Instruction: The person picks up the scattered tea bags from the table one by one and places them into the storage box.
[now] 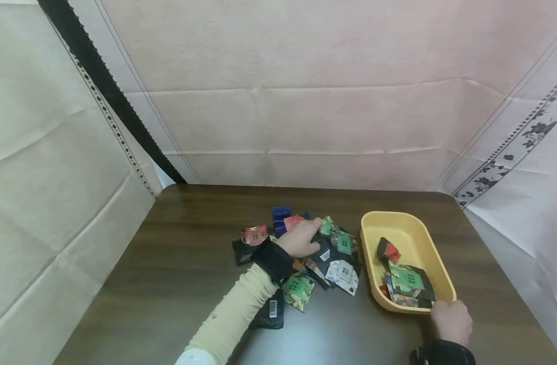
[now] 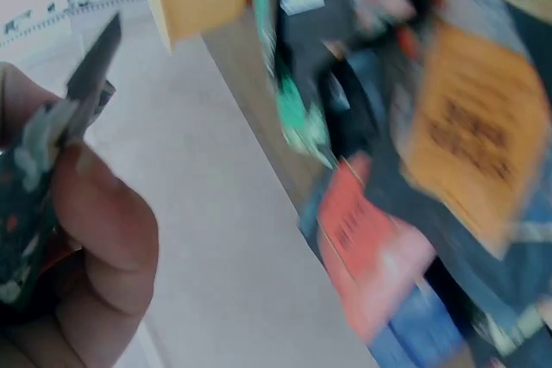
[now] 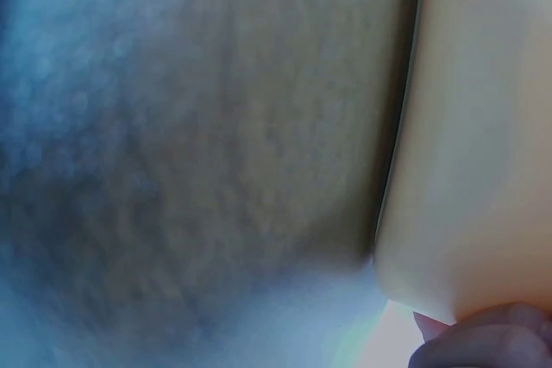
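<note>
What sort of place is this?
Likely a small screened-off tabletop work area, exact setting unclear: a brown table, pale sheets hanging behind and at both sides, and a yellow tray beside a pile of packets.

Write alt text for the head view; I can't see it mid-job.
A person's left hand is over a loose pile of printed packets on a brown wood-grain table, while the right hand grips the near right corner of a yellow plastic tray with several more packets inside.
</note>
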A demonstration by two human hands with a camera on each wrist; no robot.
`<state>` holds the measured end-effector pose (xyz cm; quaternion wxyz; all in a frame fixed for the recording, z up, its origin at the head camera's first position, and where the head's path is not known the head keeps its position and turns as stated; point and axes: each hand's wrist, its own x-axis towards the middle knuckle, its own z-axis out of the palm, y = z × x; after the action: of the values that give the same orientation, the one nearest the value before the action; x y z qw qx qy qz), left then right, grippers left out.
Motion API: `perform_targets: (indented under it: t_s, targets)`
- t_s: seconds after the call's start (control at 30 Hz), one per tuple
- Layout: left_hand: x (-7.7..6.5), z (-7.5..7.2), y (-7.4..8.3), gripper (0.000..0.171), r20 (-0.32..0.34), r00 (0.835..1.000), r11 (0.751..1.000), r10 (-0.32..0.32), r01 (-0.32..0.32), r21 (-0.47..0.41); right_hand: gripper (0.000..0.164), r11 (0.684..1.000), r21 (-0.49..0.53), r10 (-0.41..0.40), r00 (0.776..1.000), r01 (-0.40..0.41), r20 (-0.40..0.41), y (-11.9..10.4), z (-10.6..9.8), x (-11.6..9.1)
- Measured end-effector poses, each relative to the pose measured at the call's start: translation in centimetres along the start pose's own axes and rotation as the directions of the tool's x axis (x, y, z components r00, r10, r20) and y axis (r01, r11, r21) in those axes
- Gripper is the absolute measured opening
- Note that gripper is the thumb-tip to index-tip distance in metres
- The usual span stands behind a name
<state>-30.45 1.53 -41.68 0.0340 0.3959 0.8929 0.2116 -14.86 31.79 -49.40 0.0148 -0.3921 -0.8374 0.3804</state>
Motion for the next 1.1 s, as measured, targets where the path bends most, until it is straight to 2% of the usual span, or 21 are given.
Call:
perform_targets:
  t_s: [0.2, 0.3, 0.4, 0.53, 0.67, 0.77, 0.93, 1.0, 1.1]
  targets:
    - [2.8, 1.6, 2.9, 0.028, 0.037, 0.994, 0.995, 0.101, -0.101, 0.009, 0.043, 1.000, -0.004, -0.009, 1.000, 0.009, -0.025, -0.3, 0.0, 0.1]
    - [4.2, 2.7, 4.7, 0.027, 0.043, 0.982, 0.983, 0.183, -0.184, 0.025, 0.043, 1.000, -0.012, -0.008, 1.000, 0.008, -0.025, -0.3, 0.0, 0.2]
    - [5.4, 3.6, 7.0, 0.026, 0.069, 0.970, 0.971, 0.234, -0.237, 0.026, 0.043, 1.000, -0.015, -0.006, 1.000, 0.006, -0.016, -0.2, 0.0, 0.2]
    - [6.9, 4.6, 10.0, 0.026, 0.111, 0.961, 0.965, 0.255, -0.259, 0.028, 0.042, 1.000, -0.009, -0.010, 1.000, 0.010, -0.028, -0.2, 0.0, 0.1]
    - [7.9, 5.7, 12.3, 0.028, 0.166, 0.953, 0.963, 0.252, -0.265, 0.056, 0.042, 1.000, 0.000, -0.008, 0.999, 0.008, -0.036, 0.0, 0.3, 0.1]
    - [8.3, 6.6, 13.5, 0.031, 0.191, 0.947, 0.958, 0.257, -0.276, 0.080, 0.042, 1.000, 0.006, -0.007, 0.999, 0.008, -0.042, 0.1, 0.4, 0.2]
    - [8.8, 7.7, 14.6, 0.035, 0.161, 0.942, 0.941, 0.294, -0.315, 0.124, 0.041, 1.000, 0.004, -0.023, 0.998, 0.023, -0.063, 0.1, 0.3, 0.2]
    - [8.8, 7.9, 14.7, 0.044, 0.138, 0.941, 0.934, 0.310, -0.328, 0.144, 0.041, 0.999, 0.001, -0.033, 0.998, 0.033, -0.059, 0.1, 0.2, 0.0]
    - [8.6, 8.2, 14.6, 0.067, 0.130, 0.951, 0.926, 0.281, -0.304, 0.226, 0.041, 0.999, 0.001, -0.045, 0.997, 0.045, -0.066, 0.0, 0.2, -0.1]
